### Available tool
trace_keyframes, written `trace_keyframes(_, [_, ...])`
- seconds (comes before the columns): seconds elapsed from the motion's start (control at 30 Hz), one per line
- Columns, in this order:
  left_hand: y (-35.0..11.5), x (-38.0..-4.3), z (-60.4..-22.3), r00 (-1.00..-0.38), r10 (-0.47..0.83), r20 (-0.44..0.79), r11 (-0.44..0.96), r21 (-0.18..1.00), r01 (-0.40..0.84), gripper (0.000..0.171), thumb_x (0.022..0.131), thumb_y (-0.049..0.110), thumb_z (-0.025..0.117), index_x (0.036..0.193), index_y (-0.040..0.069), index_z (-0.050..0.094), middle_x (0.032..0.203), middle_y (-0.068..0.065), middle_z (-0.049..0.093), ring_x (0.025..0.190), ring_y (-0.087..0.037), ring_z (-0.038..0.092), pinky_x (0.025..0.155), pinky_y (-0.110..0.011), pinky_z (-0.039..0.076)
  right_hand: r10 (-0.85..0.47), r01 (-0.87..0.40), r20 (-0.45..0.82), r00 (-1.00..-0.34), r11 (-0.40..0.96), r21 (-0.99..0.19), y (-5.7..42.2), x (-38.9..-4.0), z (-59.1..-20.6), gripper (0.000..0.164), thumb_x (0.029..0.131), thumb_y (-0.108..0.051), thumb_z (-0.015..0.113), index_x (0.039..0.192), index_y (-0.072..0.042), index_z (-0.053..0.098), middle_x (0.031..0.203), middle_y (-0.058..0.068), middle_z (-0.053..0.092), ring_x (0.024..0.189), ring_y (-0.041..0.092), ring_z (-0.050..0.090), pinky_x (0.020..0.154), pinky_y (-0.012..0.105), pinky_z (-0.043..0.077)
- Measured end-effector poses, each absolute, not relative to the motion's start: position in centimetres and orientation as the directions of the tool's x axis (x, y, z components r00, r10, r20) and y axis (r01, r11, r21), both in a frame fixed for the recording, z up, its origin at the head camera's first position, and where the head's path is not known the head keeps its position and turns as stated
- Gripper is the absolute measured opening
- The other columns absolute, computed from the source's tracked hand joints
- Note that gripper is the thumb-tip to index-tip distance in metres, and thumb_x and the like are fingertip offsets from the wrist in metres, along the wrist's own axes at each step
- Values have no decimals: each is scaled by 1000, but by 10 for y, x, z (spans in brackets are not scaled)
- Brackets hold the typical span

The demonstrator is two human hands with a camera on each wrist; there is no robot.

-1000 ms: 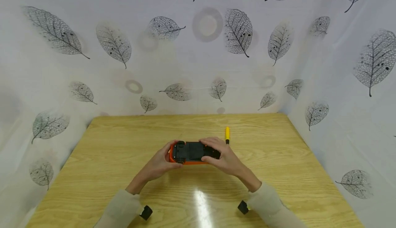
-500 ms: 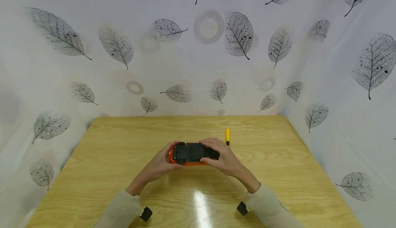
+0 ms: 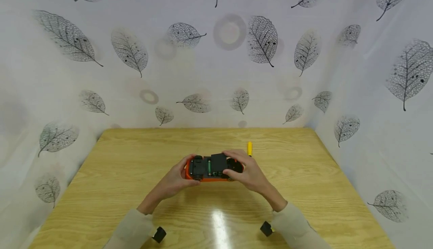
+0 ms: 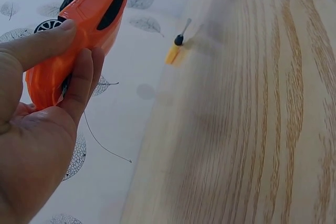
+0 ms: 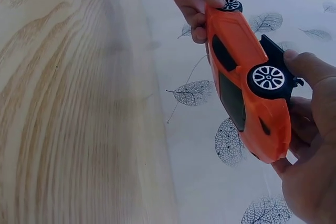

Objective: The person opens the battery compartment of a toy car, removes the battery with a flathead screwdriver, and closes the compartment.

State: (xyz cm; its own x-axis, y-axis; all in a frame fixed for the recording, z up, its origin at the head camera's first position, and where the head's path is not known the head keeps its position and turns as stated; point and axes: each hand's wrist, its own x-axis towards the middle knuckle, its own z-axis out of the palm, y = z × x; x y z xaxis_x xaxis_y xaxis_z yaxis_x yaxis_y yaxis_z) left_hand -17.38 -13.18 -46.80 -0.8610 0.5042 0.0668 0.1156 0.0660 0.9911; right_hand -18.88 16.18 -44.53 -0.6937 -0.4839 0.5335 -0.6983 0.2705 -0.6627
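Observation:
An orange toy car (image 3: 197,168) is held upside down above the table, its black underside facing the head camera. My left hand (image 3: 177,175) grips one end, thumb and fingers on opposite sides by the wheels, as the left wrist view also shows on the orange body (image 4: 79,35). Toward the other end, my right hand (image 3: 248,170) pinches a square black cover (image 3: 219,162) between thumb and fingers. The cover stands tilted up from the underside, also visible as a black flap (image 5: 272,48) in the right wrist view. Beside it, a green strip like a battery (image 3: 209,167) shows in the opened compartment.
Behind the right hand, a yellow-handled screwdriver (image 3: 249,148) lies on the wooden table (image 3: 135,151). A white curtain with leaf prints (image 3: 203,68) encloses the table at the back and sides. Black wrist cameras (image 3: 159,234) sit at both cuffs.
The black cover has come up from the underside and shifted right with my right hand, uncovering the compartment and its green strip. My left hand keeps its hold on the car.

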Motion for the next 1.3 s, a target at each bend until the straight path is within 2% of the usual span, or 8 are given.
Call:
trace_keyframes(0.23, [-133, -173, -467, -863, 502, 54, 56, 994, 95, 89, 90, -4, 77, 160, 0, 22, 156, -31, 33, 127, -41, 58, 93, -32, 58, -436, -684, 544, -717, 287, -671, 172, -187, -440, 57, 88, 1, 80, 141, 1, 61, 140, 18, 61, 128, 32, 56, 105, 45, 50])
trace_keyframes(0.43, [-134, -172, -466, -866, 496, 59, 55, 994, 99, 89, 90, -4, 77, 160, 0, 22, 156, -32, 33, 128, -43, 57, 93, -32, 58, -369, -683, 579, -727, 297, -667, 188, -192, -442, 59, 86, 8, 78, 141, 2, 60, 136, 18, 62, 114, 25, 58, 98, 26, 49])
trace_keyframes(0.57, [-134, -171, -466, -865, 497, 65, 50, 993, 103, 90, 90, -5, 76, 160, -1, 21, 156, -32, 32, 129, -44, 56, 93, -32, 58, -325, -674, 594, -736, 281, -683, 199, -194, -439, 58, 86, 12, 76, 140, 6, 59, 137, 20, 61, 114, 26, 58, 100, 20, 47])
trace_keyframes(0.73, [-135, -171, -466, -865, 497, 65, 42, 994, 99, 91, 90, -5, 76, 160, -2, 19, 157, -32, 31, 130, -45, 54, 94, -32, 57, -281, -656, 592, -755, 311, -688, 214, -195, -436, 58, 86, 13, 76, 141, 5, 59, 139, 22, 60, 118, 24, 57, 102, 19, 46])
trace_keyframes(0.97, [-136, -171, -467, -870, 489, 63, 46, 994, 98, 90, 90, -5, 76, 160, 0, 21, 157, -32, 32, 130, -45, 54, 94, -32, 57, -220, -659, 626, -748, 359, -661, 234, -197, -438, 61, 80, 19, 77, 138, 8, 60, 136, 28, 59, 117, 29, 58, 101, 18, 47])
trace_keyframes(1.3, [-136, -171, -466, -873, 483, 58, 69, 992, 104, 90, 89, -5, 77, 160, 1, 22, 155, -32, 34, 129, -45, 55, 95, -32, 57, -110, -600, 621, -776, 430, -674, 262, -190, -436, 58, 85, 16, 75, 140, 5, 60, 136, 28, 59, 116, 6, 56, 99, 16, 46])
